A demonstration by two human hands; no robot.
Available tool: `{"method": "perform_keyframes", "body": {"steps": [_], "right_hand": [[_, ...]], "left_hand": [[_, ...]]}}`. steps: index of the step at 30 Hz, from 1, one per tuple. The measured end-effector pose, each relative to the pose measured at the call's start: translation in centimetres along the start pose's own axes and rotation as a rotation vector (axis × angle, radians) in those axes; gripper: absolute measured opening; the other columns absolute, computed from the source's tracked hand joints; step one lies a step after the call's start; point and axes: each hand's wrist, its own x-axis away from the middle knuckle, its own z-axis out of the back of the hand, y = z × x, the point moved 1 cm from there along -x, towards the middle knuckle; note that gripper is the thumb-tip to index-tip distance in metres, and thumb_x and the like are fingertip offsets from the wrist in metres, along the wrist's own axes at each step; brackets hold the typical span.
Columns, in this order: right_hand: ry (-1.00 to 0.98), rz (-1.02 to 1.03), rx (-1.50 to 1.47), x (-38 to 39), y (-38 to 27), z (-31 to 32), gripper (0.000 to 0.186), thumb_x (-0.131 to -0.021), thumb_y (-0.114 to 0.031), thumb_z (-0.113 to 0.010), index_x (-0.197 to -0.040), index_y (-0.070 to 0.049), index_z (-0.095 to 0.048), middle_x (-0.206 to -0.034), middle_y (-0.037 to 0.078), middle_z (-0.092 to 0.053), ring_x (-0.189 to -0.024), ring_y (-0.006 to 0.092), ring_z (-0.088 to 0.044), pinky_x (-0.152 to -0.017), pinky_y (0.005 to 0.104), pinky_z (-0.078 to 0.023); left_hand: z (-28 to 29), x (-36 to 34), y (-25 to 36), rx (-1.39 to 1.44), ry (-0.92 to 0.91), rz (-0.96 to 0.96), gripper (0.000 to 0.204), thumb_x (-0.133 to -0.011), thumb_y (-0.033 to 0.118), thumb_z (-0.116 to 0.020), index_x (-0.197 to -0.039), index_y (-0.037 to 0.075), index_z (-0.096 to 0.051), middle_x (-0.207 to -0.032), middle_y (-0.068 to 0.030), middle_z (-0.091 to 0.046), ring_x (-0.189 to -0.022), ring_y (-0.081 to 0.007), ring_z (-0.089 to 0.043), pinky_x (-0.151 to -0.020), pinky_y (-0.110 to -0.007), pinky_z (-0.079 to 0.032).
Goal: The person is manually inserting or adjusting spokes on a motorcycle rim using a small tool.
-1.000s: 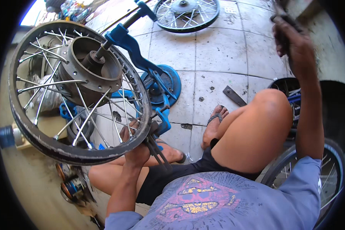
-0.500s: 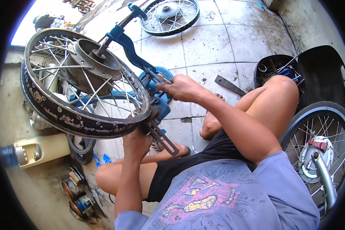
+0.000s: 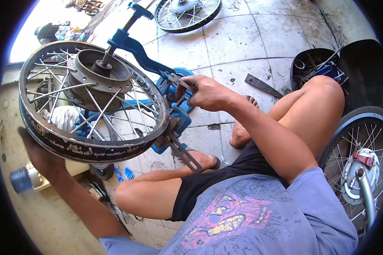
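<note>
A spoked wheel rim (image 3: 87,148) with chipped black paint is mounted on a blue truing stand (image 3: 147,55). Its grey drum hub (image 3: 83,78) sits on the stand's axle. My left hand (image 3: 42,155) lies against the outside of the rim at the far left, fingers stretched up along it and partly hidden. My right hand (image 3: 210,93) is closed on a small metal wrench (image 3: 173,78), beside the stand's arm and just right of the rim. Below that hand, a dark slotted bracket (image 3: 185,154) sticks out by the rim's near edge.
Another spoked wheel (image 3: 187,17) lies on the tiled floor ahead. A flat metal bar (image 3: 264,86) and a black tool box (image 3: 312,63) are to the right. A tyred wheel (image 3: 353,144) stands near my right knee. A yellowish jug (image 3: 74,169) lies at left.
My left hand has moved from beneath the rim's near edge to its far left side. The rim appears slightly lower and turned. My right hand stays by the stand with the wrench.
</note>
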Motion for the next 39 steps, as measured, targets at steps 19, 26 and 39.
{"method": "perform_keyframes", "body": {"steps": [19,26,39], "right_hand": [[-0.041,-0.394,0.030,0.5,-0.4,1.4,0.041,-0.095,-0.044,-0.062,-0.092,-0.005,-0.076,-0.074,0.014,-0.067,-0.071,0.0248,-0.063,-0.070,0.0375,-0.050],[0.118,-0.056,-0.128,0.8,-0.1,0.6,0.020,-0.087,-0.019,-0.072,-0.097,-0.003,-0.071,-0.074,0.011,-0.067,-0.073,0.0210,-0.062,-0.071,0.0361,-0.048],[-0.015,-0.012,0.028,0.1,0.2,0.7,0.019,-0.085,-0.018,-0.073,-0.100,-0.006,-0.073,-0.095,0.016,-0.069,-0.086,0.0271,-0.065,-0.082,0.0375,-0.050]], "left_hand": [[-8.1,13.2,-15.1,-1.005,0.387,-0.469,0.032,-0.088,0.010,-0.072,-0.114,-0.004,-0.061,-0.101,-0.0128,-0.068,-0.085,-0.0265,-0.068,-0.075,-0.038,-0.057],[-11.8,13.7,-23.4,-0.790,-0.008,-0.075,0.026,-0.094,0.006,-0.066,-0.117,-0.005,-0.060,-0.109,-0.0130,-0.065,-0.100,-0.0220,-0.062,-0.088,-0.035,-0.050],[-10.9,13.3,-25.0,-0.814,-0.026,-0.167,0.025,-0.094,0.007,-0.067,-0.114,-0.006,-0.061,-0.109,-0.0168,-0.064,-0.106,-0.0265,-0.062,-0.092,-0.038,-0.048]]}}
